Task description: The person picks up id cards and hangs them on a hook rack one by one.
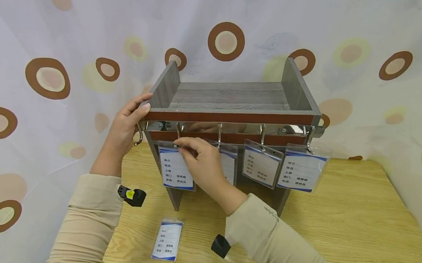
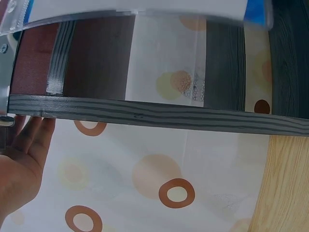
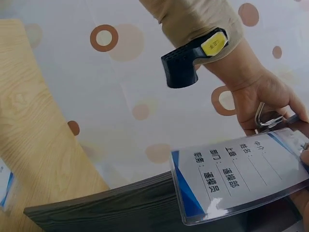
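Note:
A grey wooden shelf (image 1: 230, 97) stands on the table, with a metal hook rail (image 1: 234, 128) across its front. My left hand (image 1: 118, 128) grips its left upper corner; in the left wrist view the fingers (image 2: 36, 140) lie against the outer side panel. By the second hook from the left, my right hand (image 1: 207, 165) pinches the top of a clear badge holder (image 1: 180, 169) with a white and blue card. Whether its slot is on the hook is hidden by the fingers. In the right wrist view, that badge holder (image 3: 236, 174) slants beside the left hand (image 3: 265, 96).
More badge holders hang to the right: one partly behind my hand (image 1: 229, 165), a tilted one (image 1: 261, 164) and one at the far end (image 1: 302, 170). The leftmost hook (image 1: 138, 137) is bare. Another badge (image 1: 167, 240) lies on the wooden table (image 1: 348, 223). A dotted curtain (image 1: 92, 16) surrounds it.

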`<state>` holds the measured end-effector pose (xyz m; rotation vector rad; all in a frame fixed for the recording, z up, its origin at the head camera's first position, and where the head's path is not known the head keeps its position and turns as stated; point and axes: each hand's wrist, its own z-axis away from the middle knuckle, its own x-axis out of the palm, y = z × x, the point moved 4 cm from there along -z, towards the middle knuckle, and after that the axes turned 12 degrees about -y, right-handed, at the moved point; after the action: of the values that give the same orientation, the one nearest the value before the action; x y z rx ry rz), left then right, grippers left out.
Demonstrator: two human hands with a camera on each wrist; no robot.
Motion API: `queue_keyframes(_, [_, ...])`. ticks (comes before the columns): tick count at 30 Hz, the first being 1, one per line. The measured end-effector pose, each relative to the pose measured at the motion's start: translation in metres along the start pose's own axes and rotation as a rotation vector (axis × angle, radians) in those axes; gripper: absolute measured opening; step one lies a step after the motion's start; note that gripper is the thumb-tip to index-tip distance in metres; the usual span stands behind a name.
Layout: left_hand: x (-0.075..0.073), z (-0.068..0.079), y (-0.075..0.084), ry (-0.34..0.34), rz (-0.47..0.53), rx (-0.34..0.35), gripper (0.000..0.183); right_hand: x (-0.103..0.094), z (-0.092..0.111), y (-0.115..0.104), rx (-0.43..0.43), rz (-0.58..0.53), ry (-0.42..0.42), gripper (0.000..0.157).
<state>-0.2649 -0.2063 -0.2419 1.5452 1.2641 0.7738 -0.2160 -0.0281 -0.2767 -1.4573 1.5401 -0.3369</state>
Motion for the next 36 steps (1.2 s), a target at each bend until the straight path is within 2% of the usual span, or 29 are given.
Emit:
queue_keyframes(17, [0.0008,-0.0011,0.0005,-0.003,0.003,-0.016,0.036,0.0011,-0.0011,0.0034,0.035,0.017,0.002,0.016])
queue_keyframes(23, [0.0006,-0.001,0.0004,-0.009,0.013,-0.012,0.036,0.0024,0.0004,0.0065,0.037,-0.011,-0.001,0.016])
queue_keyframes(30, [0.0007,-0.001,0.001,-0.021,0.021,0.002,0.036,0.0002,0.0019,0.0049,-0.081,-0.014,0.071,0.012])
queue_keyframes(36, [0.0002,-0.0016,0.0014,-0.034,0.011,0.013,0.038,-0.004,0.0032,-0.0011,-0.14,-0.003,0.088,0.011])
